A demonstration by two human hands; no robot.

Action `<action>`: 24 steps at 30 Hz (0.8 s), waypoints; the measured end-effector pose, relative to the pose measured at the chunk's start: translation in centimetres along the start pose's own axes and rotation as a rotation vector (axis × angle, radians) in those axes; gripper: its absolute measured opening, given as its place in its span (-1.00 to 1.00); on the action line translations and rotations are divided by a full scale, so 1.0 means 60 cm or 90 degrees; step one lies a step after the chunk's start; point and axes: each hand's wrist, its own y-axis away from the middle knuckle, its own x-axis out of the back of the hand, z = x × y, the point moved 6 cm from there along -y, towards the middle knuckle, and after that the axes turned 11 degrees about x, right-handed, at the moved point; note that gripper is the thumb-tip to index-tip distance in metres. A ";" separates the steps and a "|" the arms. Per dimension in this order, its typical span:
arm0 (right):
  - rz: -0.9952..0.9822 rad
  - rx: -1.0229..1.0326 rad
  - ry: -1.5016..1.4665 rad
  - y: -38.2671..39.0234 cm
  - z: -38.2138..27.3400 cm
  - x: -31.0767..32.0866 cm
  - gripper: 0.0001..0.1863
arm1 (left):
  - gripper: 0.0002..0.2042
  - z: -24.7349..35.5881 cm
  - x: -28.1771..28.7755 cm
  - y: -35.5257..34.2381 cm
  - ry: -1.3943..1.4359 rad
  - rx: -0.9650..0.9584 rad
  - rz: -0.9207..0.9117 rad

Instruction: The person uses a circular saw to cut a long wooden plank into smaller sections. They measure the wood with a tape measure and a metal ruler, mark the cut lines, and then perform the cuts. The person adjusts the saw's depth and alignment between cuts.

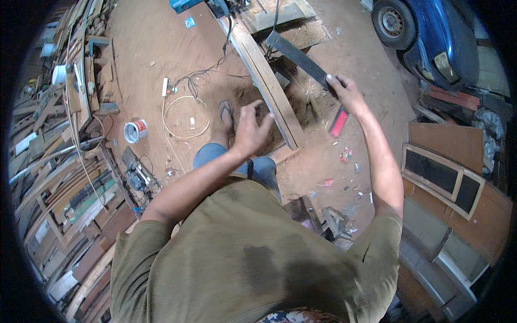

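Observation:
My right hand [347, 92] is closed around a long, dark, flat strip [299, 56], which slants up and left past the wooden beam. Just below that hand is a red and black piece [339, 121]; whether it belongs to the strip I cannot tell. My left hand [252, 129] holds nothing, its fingers apart, close beside the near end of the long wooden beam [264, 81]. Whether the fingertips touch the wood is unclear. The beam runs away from my knees toward the far bench.
Cables [202, 81] and a pale hose loop [186, 117] lie on the dirt floor. At left are a white bucket [135, 131], a power tool [137, 171] and piled timber [70, 215]. A blue car [441, 37] and framed panels [442, 175] stand at right.

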 end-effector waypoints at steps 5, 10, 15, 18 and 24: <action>-0.078 -0.041 0.247 -0.068 0.091 0.041 -0.35 | -0.17 -0.075 -0.044 -0.055 0.064 0.218 -0.017; -0.144 0.012 0.388 -0.098 0.038 0.046 -0.36 | -0.07 -0.065 -0.120 -0.046 0.189 0.106 -0.124; -0.183 0.059 0.433 -0.110 0.031 0.032 -0.37 | -0.13 -0.081 -0.142 -0.028 0.210 0.149 -0.083; -0.180 0.096 0.428 -0.122 0.027 0.031 -0.37 | -0.16 -0.030 -0.117 -0.005 0.122 0.202 -0.023; -0.186 0.102 0.442 -0.136 0.025 0.030 -0.35 | -0.20 -0.006 -0.097 -0.001 0.045 0.160 -0.019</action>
